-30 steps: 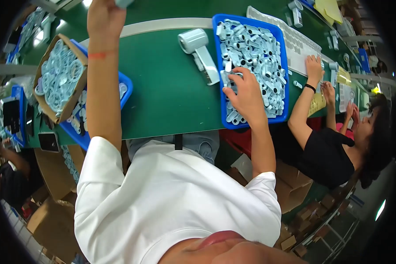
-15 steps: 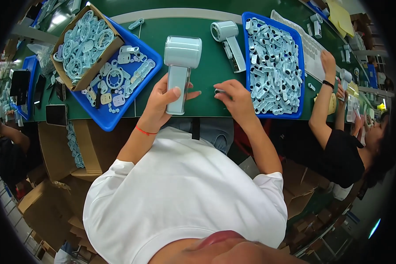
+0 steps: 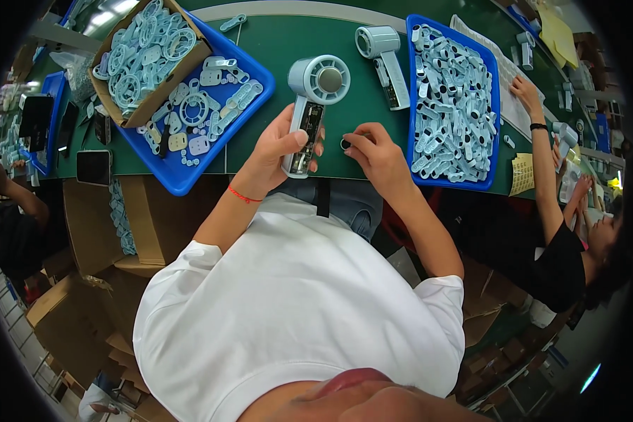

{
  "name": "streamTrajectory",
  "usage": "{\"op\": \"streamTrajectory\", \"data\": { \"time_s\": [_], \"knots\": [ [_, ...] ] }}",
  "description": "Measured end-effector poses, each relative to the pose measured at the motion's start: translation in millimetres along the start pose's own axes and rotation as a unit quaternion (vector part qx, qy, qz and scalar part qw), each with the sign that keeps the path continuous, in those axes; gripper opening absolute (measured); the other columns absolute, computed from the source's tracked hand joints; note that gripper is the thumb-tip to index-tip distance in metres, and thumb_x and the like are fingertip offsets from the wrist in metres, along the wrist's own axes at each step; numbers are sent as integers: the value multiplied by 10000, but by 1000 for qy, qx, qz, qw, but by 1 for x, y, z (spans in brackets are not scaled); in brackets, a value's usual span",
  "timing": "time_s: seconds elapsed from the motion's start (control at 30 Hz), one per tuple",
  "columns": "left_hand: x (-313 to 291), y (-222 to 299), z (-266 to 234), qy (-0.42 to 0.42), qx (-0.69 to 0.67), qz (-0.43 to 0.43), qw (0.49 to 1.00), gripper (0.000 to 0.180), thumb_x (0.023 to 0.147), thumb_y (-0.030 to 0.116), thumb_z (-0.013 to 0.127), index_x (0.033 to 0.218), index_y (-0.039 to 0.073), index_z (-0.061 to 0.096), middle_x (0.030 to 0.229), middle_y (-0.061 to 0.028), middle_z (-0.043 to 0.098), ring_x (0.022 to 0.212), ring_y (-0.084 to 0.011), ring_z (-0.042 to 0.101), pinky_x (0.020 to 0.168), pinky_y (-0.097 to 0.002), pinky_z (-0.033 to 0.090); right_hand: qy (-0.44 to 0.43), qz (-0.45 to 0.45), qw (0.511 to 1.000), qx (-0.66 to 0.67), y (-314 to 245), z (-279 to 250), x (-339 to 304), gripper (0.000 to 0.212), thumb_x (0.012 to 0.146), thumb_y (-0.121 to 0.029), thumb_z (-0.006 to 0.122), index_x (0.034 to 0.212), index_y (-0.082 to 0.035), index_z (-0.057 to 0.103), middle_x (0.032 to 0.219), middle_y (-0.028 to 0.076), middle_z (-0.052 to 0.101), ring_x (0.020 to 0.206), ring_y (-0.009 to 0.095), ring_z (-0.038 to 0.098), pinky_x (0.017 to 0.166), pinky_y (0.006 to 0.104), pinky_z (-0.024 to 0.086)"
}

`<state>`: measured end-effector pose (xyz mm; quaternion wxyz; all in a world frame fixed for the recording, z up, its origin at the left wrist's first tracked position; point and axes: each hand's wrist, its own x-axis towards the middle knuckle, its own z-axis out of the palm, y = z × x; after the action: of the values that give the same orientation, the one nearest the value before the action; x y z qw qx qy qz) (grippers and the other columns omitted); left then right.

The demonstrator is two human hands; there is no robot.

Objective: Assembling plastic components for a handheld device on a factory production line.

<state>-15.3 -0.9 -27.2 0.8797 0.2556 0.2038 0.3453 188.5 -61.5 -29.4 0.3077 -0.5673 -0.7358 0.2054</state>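
Note:
My left hand (image 3: 273, 151) is wrapped round the handle of a pale-blue handheld fan (image 3: 299, 79). The fan stands upright, its round grille turned partly to the right. Its handle lies uncovered on one side, so a dark circuit board (image 3: 309, 130) shows inside. To the right, my right hand (image 3: 378, 156) pinches a small ring-like part (image 3: 345, 143) with a dark middle between thumb and fingertips, apart from the fan. Its exact kind is too small to make out. Beyond it, a second handheld fan (image 3: 380, 43) lies on the green table (image 3: 260, 46), its handle also partly uncovered.
On the right, a blue tray (image 3: 495, 105) holds many small pale-blue parts. At left, another blue tray (image 3: 179, 184) carries a cardboard box (image 3: 198, 56) of ring parts. A phone (image 3: 93, 167) lies beside it. A co-worker's arm (image 3: 541, 155) reaches over the table at right.
The fan has been turned in my left hand, bringing its grille and uncovered handle into view. My right hand stays close by, still pinching the small part. My view has shifted slightly.

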Motion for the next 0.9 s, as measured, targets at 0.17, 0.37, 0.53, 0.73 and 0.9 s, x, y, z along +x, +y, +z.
{"op": "streamTrajectory", "data": {
  "time_s": [0.17,0.37,0.53,0.73,0.9],
  "knots": [
    [1,-5,-2,2,46,4,999,565,766,237,714,1189,41,394,961,-77,533,794,-153,587,657,-289,533,12,-114,970,-213,2,-3,-1,299,669,-6,691,962,-28,638,876,80,605,797,265,596,650,347,491],
    [3,-5,2,33,144,28,989,618,791,240,708,1269,21,384,1041,-63,529,856,-156,578,756,-303,490,5,64,997,48,-28,-28,12,323,717,-14,703,1028,-4,617,872,92,646,783,194,635,662,296,513],
    [7,-19,11,24,247,68,966,806,793,332,724,1365,-18,277,1165,-85,489,1042,-153,511,854,-278,441,84,246,910,322,-45,-14,20,295,784,-27,694,1044,69,592,885,102,667,772,122,638,669,225,511],
    [9,-27,4,31,531,171,829,858,724,228,772,1353,-48,258,1198,-172,442,1119,-294,462,939,-385,388,113,271,914,280,-45,-1,14,237,785,-54,705,973,61,617,848,95,668,737,111,630,635,220,510],
    [10,-21,13,51,555,137,819,840,694,181,775,1329,-53,278,1180,-203,443,1089,-334,473,927,-389,397,120,281,899,313,-39,3,10,251,789,-82,709,973,56,611,805,80,664,694,94,614,573,208,482]
  ]
}}
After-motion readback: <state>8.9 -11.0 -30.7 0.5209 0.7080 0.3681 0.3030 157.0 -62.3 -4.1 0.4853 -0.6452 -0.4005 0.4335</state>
